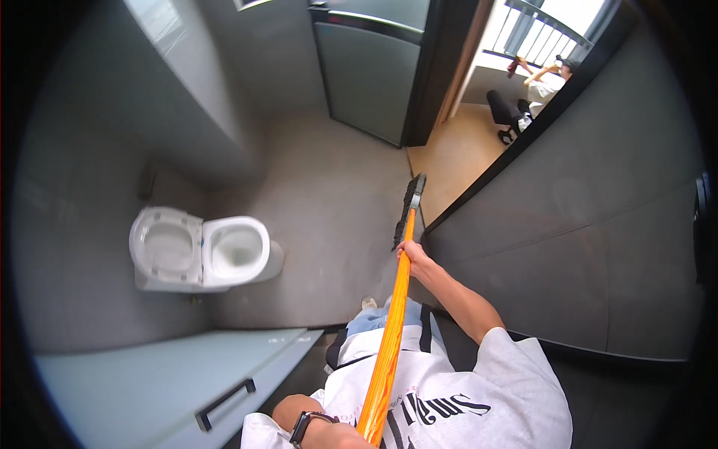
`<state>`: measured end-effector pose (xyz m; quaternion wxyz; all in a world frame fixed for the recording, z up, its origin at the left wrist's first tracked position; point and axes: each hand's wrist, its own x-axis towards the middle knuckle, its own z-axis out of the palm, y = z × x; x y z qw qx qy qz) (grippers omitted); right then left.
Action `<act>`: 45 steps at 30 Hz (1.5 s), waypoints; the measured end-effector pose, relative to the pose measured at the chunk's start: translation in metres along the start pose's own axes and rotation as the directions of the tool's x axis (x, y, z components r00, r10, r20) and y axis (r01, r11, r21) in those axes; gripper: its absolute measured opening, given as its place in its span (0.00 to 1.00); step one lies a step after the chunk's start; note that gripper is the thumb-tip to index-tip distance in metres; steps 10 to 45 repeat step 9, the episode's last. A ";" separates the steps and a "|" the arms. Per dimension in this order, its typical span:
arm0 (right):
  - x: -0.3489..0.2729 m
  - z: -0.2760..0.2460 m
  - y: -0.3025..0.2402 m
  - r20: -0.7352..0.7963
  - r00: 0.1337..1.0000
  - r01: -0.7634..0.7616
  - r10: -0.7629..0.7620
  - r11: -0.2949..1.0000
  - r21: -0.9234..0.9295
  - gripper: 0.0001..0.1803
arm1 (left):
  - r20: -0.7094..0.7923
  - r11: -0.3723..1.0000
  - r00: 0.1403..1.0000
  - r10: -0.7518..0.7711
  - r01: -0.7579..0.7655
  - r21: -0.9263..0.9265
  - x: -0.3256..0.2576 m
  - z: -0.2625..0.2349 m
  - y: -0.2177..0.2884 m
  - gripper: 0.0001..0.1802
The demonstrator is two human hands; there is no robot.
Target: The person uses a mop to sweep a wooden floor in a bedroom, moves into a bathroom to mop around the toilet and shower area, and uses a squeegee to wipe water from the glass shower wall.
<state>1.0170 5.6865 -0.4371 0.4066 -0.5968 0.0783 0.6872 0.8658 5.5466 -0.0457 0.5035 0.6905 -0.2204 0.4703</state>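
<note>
A long-handled floor broom [393,329] runs up the middle of the view, its handle orange with a wood-grain pattern. Its dark bristled head [409,213] rests at the floor by the doorway threshold. My right hand [410,253] is wrapped round the lower handle, just above the head. At the bottom edge my left hand [340,436], below a dark wristwatch [301,429], meets the handle's upper end. The left fingers are cut off by the frame, so their grip does not show.
A white toilet [238,251] with its lid raised stands at left. A frosted glass door [366,78] stands beyond, and a pale glass panel with a dark handle [224,404] at lower left. Dark wall panels [568,224] flank my right. Through the doorway, another person [544,90] crouches near a railing.
</note>
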 end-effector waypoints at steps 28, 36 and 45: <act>0.106 -0.001 -0.141 -0.035 0.998 0.058 -0.053 0.984 0.167 0.01 | 0.034 1.000 0.999 -0.023 0.024 -0.009 0.050 -0.112 -0.146 0.18; 0.106 -0.001 -0.141 -0.035 0.998 0.058 -0.053 0.984 0.167 0.01 | 0.034 1.000 0.999 -0.023 0.024 -0.009 0.050 -0.112 -0.146 0.18; 0.106 -0.001 -0.141 -0.035 0.998 0.058 -0.053 0.984 0.167 0.01 | 0.034 1.000 0.999 -0.023 0.024 -0.009 0.050 -0.112 -0.146 0.18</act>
